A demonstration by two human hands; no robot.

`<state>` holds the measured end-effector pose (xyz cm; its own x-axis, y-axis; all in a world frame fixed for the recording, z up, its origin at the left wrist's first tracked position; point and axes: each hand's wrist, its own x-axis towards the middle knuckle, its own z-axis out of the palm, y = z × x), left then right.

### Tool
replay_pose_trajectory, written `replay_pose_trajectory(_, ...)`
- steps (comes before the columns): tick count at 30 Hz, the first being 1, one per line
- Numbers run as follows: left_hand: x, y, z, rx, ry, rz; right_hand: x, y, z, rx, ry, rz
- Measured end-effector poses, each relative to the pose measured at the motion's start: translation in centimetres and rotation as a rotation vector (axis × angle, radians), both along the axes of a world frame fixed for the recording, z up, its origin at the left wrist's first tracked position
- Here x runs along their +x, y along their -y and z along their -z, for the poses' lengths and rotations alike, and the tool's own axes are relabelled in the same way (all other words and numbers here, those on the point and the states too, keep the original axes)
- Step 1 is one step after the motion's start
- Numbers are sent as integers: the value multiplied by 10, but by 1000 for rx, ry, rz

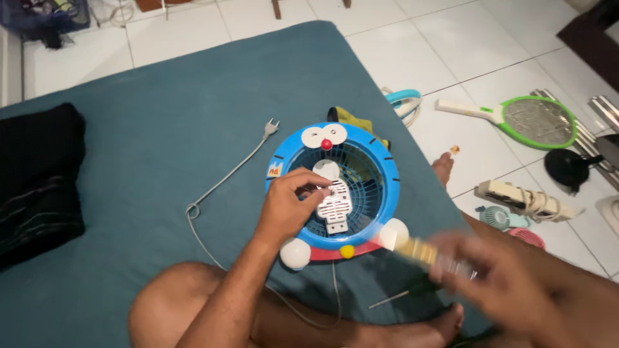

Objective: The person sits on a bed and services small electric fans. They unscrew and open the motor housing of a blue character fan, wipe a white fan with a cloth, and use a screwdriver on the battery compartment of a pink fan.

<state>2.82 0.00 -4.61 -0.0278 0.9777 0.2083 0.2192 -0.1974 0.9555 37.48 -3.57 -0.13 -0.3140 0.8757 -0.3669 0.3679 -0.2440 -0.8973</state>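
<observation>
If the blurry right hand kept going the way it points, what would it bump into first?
Probably the blue round fan. The right hand holds a yellowish tool aimed up-left at the fan's lower white foot. It is blurred, so height above the fan is unclear.

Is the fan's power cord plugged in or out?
Out. The plug lies loose on the teal mattress, its grey cord trailing back toward the blue fan.
</observation>
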Motion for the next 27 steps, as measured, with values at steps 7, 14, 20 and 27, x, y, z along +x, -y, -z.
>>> replay_pose_trajectory(7, -2, 1, 3, 47, 61, -30, -85, -40, -40, 368, 154, 13)
replay_pose_trajectory(14, -10, 1, 5, 29, 118, -46, -96, -44, -30, 413, 127, 18)
replay_pose_trajectory(20, -7, -1, 3, 29, 125, -35, -95, -48, -30, 417, 122, 14)
replay_pose_trajectory(27, -9, 0, 3, 71, -6, -58, -105, -49, -38, 296, 285, 23)
